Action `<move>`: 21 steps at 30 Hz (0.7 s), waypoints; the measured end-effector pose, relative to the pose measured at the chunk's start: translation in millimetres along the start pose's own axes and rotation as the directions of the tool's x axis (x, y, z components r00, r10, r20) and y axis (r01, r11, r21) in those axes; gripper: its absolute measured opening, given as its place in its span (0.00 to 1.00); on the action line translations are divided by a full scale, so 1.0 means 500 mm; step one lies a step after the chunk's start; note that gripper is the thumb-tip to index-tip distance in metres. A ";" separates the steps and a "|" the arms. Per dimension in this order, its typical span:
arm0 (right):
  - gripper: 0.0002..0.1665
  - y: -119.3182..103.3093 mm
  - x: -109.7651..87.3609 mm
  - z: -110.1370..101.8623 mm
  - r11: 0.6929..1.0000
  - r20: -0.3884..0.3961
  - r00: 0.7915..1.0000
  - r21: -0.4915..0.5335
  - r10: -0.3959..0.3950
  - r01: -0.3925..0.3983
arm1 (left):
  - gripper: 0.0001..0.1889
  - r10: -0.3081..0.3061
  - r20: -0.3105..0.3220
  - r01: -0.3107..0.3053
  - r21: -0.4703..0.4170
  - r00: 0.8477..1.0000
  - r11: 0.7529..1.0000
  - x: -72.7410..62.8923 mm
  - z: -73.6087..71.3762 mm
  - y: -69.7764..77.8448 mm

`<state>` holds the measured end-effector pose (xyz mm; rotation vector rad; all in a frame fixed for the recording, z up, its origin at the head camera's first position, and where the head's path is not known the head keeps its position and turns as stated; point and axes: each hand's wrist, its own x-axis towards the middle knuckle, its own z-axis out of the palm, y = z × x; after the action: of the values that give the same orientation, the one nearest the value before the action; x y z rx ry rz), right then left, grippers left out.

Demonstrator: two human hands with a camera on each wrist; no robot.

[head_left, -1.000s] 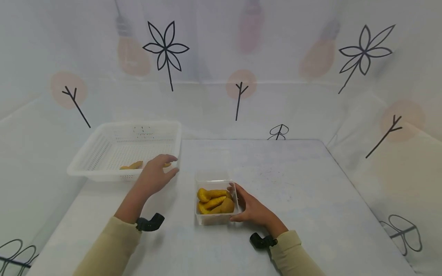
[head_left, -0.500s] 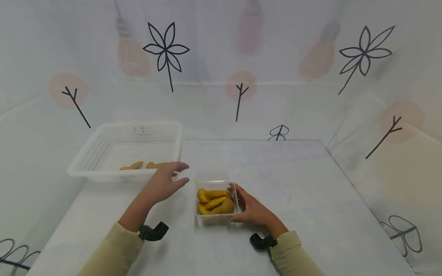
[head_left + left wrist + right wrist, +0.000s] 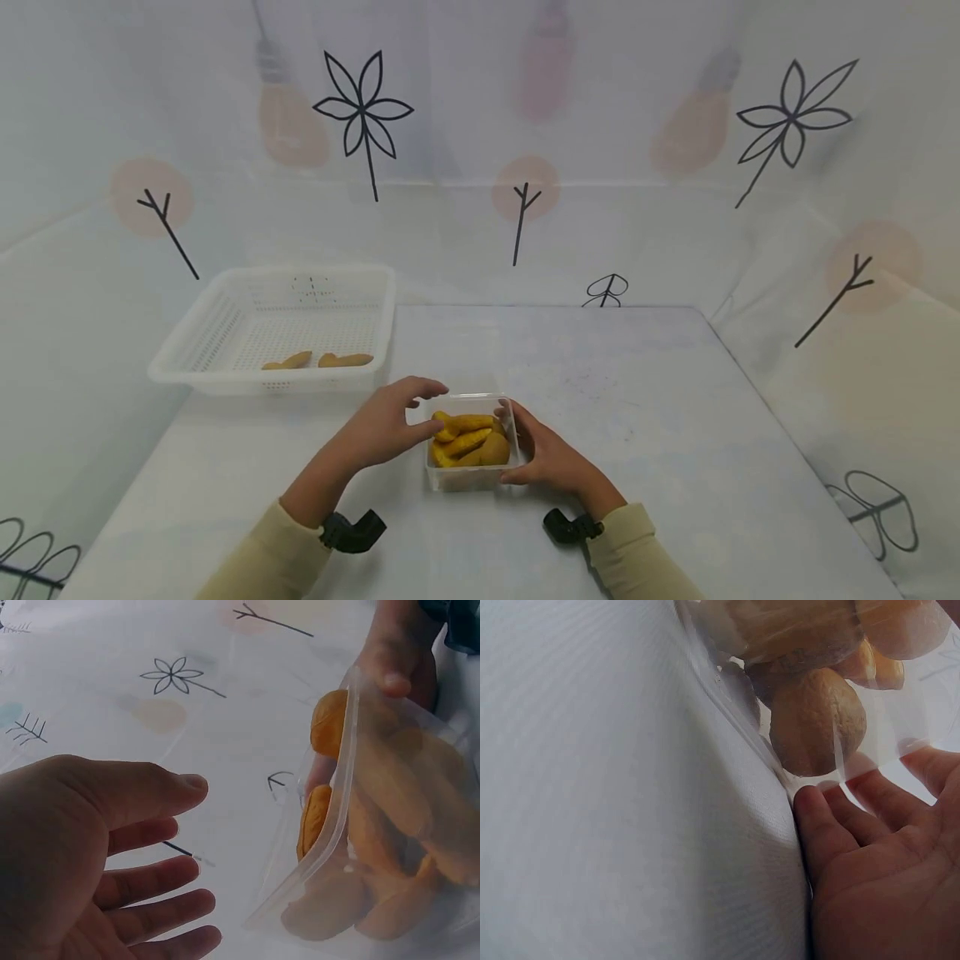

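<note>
A clear plastic box (image 3: 471,478) on the table holds several yellow-brown, gourd-shaped pieces (image 3: 472,437). My right hand (image 3: 551,454) grips the box's right side, thumb at the near corner and fingers along the far part. In the right wrist view, that hand's fingertips (image 3: 810,799) meet the clear wall. My left hand (image 3: 386,425) is at the box's left edge with its fingers spread and nothing in them. The left wrist view shows a gap between the left thumb (image 3: 191,787) and the box (image 3: 341,802).
A white perforated basket (image 3: 270,382) stands at the back left of the white table (image 3: 600,400). Two similar tan pieces (image 3: 345,360) lie near its front wall. A printed white curtain (image 3: 450,233) surrounds the table at the back and sides.
My left hand has come away from the basket and moved right and nearer, over to the box's left edge. Both pieces in the basket now show fully. My right hand stays at the box.
</note>
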<state>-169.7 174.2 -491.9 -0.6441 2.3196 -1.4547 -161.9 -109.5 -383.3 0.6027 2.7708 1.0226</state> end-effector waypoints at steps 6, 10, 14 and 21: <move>0.67 0.001 0.000 0.001 1.000 0.000 1.000 -0.010 0.002 -0.002 | 0.25 0.100 0.053 -0.095 -0.080 0.994 0.992 -0.002 0.017 0.011; 0.67 0.000 -0.002 -0.001 1.000 -0.001 1.000 -0.008 0.012 -0.012 | 0.26 0.138 0.082 -0.129 -0.109 0.987 0.986 0.001 0.028 0.015; 0.67 -0.004 -0.004 -0.003 1.000 -0.001 1.000 -0.011 0.011 -0.011 | 0.25 0.158 0.097 -0.148 -0.101 0.983 0.984 0.005 0.039 0.018; 0.67 -0.003 -0.004 -0.001 1.000 -0.002 1.000 -0.011 0.009 -0.009 | 0.25 0.207 0.134 -0.193 -0.110 0.969 0.975 0.011 0.058 0.024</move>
<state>-168.0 175.0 -490.5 -0.6348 2.3309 -1.4401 -155.7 -81.8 -397.4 0.9196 2.5589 1.0961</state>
